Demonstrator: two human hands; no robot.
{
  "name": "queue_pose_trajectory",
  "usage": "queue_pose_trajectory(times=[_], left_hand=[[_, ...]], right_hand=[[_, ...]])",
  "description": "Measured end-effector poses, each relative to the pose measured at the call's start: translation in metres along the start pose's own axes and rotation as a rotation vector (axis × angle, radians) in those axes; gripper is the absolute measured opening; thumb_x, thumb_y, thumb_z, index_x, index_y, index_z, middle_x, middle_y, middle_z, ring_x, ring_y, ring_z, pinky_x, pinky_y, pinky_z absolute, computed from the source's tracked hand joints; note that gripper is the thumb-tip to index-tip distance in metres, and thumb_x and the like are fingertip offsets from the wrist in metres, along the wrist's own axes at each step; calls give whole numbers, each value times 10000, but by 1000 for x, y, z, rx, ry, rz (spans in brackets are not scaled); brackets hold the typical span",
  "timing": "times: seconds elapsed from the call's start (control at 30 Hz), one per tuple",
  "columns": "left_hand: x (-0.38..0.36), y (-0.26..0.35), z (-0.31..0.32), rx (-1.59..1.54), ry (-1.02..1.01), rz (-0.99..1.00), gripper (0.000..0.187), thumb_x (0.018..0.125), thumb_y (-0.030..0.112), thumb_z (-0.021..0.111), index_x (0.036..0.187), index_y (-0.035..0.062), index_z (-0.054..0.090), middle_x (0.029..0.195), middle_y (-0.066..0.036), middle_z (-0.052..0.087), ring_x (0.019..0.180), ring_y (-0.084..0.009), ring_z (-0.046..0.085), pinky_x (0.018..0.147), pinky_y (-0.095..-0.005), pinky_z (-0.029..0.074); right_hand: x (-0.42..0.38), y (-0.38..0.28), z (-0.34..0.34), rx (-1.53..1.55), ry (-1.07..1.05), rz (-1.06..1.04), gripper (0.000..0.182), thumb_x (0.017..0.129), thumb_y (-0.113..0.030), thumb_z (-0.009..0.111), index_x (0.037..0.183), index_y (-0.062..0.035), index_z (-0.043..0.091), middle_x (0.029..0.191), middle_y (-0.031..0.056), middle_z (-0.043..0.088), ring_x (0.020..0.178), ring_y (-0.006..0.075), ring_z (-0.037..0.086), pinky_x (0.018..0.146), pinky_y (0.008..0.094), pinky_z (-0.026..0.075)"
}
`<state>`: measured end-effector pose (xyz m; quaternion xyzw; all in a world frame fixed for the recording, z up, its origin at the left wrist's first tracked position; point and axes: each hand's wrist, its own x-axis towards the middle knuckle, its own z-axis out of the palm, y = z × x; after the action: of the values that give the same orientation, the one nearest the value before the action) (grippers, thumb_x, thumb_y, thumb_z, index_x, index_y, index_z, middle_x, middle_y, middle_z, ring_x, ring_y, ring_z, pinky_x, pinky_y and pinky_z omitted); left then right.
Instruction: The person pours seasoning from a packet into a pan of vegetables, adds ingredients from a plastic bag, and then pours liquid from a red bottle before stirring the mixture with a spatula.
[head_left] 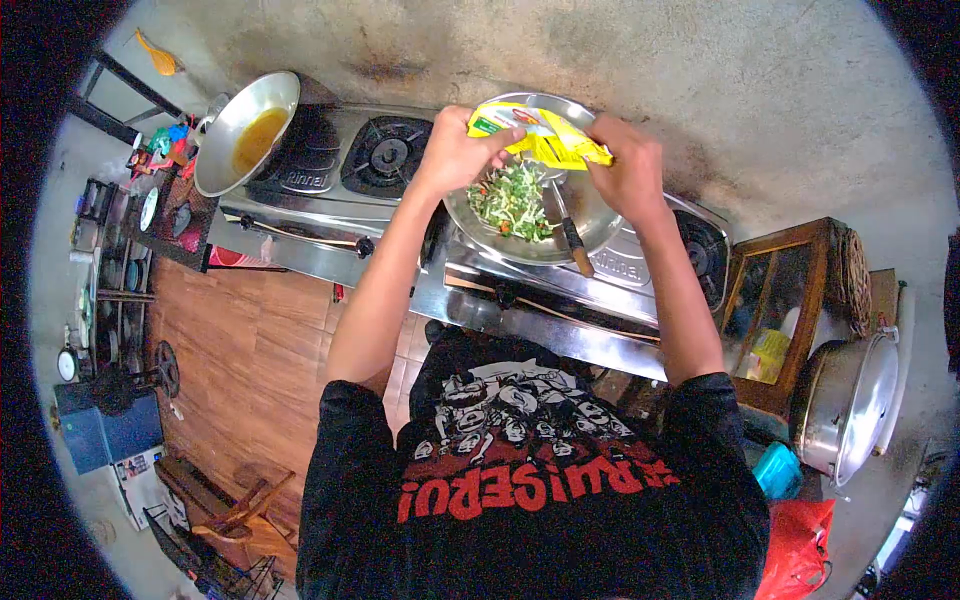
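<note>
My left hand (462,152) and my right hand (630,168) each grip one end of a yellow packet (560,148) with green and red print. The fingers of both are closed on it. Held between them, the packet hangs over a wide metal wok (597,212) on the stove. Chopped green vegetables (512,200) with some orange-red pieces lie in the wok, on its left side. A spatula (570,232) leans in the wok, its dark and wooden handle pointing over the near rim. I cannot make out whether anything is coming out of the packet.
Left of my hands is a stove burner (388,155), and beyond it a second wok (226,130) holds yellowish oil. Another burner (697,250) is to the right. A wooden cabinet (775,310) and a large metal pot (845,410) stand at right. A wall rises behind the stoves.
</note>
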<state>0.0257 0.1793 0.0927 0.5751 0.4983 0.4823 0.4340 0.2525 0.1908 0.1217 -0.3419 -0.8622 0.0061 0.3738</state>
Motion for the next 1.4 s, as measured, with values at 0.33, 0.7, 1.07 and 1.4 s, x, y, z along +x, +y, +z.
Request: queue_pose_trajectory(times=[0.33,0.7,1.07,1.4], left_hand=[[14,4,15,2,-1,56,151,820,133,699,830,-17,705,637,-40,652,525,-71,572,489,-237,460],[8,21,-14,85,-24,71,133,809,108,707,825,-24,702,645,-41,653,529,-74,574,496,-230,459],[4,10,-12,109,-106,22,151,804,117,706,774,-28,682,630,-40,644,534,-75,569,507,-235,456],[-5,3,-15,35,-47,3,157,803,102,709,887,-29,687,739,-54,676,583,-77,580,540,-236,471]], right_hand=[[3,0,-10,-68,45,7,200,622,-5,640,815,-48,607,795,113,623,725,321,616,617,372,481],[2,-10,13,113,246,-24,168,646,-65,644,812,-75,617,783,100,614,698,318,601,606,401,475],[2,0,0,-42,30,20,200,681,-107,645,876,-66,620,838,102,616,768,309,612,659,401,485],[17,-8,8,99,-59,-28,214,691,-90,618,903,-65,600,880,104,614,824,319,607,708,412,490]])
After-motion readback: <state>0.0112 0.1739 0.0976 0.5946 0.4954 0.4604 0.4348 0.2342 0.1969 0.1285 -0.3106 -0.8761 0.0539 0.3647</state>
